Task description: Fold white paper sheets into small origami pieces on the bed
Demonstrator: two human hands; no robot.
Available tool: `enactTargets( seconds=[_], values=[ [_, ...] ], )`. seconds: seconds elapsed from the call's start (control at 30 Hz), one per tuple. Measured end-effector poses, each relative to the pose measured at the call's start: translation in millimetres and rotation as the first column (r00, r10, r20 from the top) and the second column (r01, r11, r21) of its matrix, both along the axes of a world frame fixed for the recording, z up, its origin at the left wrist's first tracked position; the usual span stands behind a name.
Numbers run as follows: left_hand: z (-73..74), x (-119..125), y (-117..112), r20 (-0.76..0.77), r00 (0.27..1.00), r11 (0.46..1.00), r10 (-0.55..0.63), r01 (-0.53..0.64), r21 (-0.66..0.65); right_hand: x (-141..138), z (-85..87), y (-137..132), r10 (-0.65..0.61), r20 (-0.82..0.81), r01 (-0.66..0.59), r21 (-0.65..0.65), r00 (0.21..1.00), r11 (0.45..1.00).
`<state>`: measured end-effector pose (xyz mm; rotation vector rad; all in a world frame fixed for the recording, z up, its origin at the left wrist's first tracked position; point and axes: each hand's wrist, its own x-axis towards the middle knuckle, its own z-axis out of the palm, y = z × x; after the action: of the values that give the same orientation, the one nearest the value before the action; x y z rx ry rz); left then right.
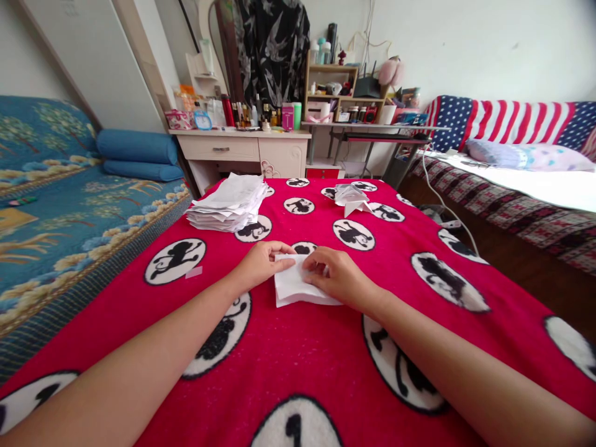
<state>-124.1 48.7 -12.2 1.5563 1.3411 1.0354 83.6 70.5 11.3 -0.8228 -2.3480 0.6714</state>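
Note:
A folded white sheet of paper (293, 288) lies on the red cloth in front of me, its near edge slightly wavy. At its left edge, my left hand (262, 266) pinches the far corner, thumb on top and fingers along the back edge. My right hand (338, 276) is over the sheet's right part, with fingers curled and thumb and fingertips pressed together on the paper. Part of the sheet is hidden under that hand. Farther off to the left stands a thick stack of white paper (228, 202). Folded paper pieces (351, 197) rest at the far right.
The red cloth (223, 397) with monkey-print ovals covers the surface. A small paper scrap (194, 272) lies left of my hands. Beyond the far edge are a cream dresser (223, 149) with bottles and a desk with shelves. Beds (93, 205) flank both sides; a white cable (449, 202) hangs at right.

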Motion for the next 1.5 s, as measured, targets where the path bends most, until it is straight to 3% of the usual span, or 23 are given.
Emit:
enactTargets(
  seconds=[0.13, 0.2, 0.27, 0.33, 0.47, 0.53, 0.7, 0.93, 1.07, 1.17, 1.23, 1.37, 1.5],
  values=[
    [0.2, 5, -6, 0.004, 0.988, 0.987, 0.156, -0.156, 0.022, 1, -14.5, 7, -0.112, 0.016, 0.113, -0.062, 0.994, 0.992],
    [3.2, 8, -12, 0.002, 0.990, 0.990, 0.140, -0.140, -0.020, 4, -15.7, 10, -0.137, 0.001, 0.136, -0.112, 0.991, 0.984],
    [7.8, 9, -17, 0.048, 0.997, 0.993, 0.067, -0.062, -0.105, 8, -12.6, 10, -0.123, -0.004, 0.121, -0.169, 0.992, 0.978],
    [12.7, 10, -20, 0.150, 0.986, 0.984, 0.067, -0.041, -0.175, 10, -6.7, 7, -0.079, 0.007, 0.079, -0.218, 0.997, 0.973],
    [18.4, 11, -20, 0.293, 0.911, 0.929, 0.290, -0.194, -0.316, 11, 2.8, 5, 0.027, 0.069, -0.004, -0.312, 0.997, 0.950],
    [17.8, 12, -19, 0.285, 0.908, 0.918, 0.308, -0.205, -0.339, 10, 2.5, 6, 0.033, 0.100, -0.001, -0.308, 0.994, 0.952],
    [5.2, 13, -18, 0.142, 0.982, 0.989, 0.128, -0.114, -0.099, 8, -6.8, 8, -0.069, 0.117, 0.093, -0.220, 0.991, 0.971],
    [-4.6, 15, -15, -0.002, 0.951, 0.945, 0.310, -0.308, 0.113, 7, -7.3, 7, -0.112, 0.158, 0.131, -0.114, 0.981, 0.985],
    [-2.0, 13, -19, -0.150, 0.950, 0.947, 0.274, -0.238, 0.217, 10, -8.4, 12, -0.136, 0.115, 0.159, -0.221, 0.984, 0.962],
    [-0.6, 12, -21, -0.294, 0.912, 0.931, 0.287, -0.193, 0.310, 13, -12.0, 16, -0.147, 0.020, 0.143, -0.385, 0.989, 0.912],
    [0.8, 12, -23, -0.376, 0.880, 0.911, 0.291, -0.135, 0.389, 15, -13.7, 18, -0.145, -0.018, 0.124, -0.423, 0.989, 0.897],
    [4.5, 16, -26, -0.500, 0.827, 0.885, 0.256, 0.008, 0.466, 15, -12.2, 15, -0.118, 0.008, 0.114, -0.336, 0.993, 0.935],
    [7.0, 18, -30, -0.578, 0.774, 0.867, 0.258, 0.079, 0.492, 13, -8.0, 12, -0.085, 0.103, 0.105, -0.207, 0.991, 0.973]
  ],
)
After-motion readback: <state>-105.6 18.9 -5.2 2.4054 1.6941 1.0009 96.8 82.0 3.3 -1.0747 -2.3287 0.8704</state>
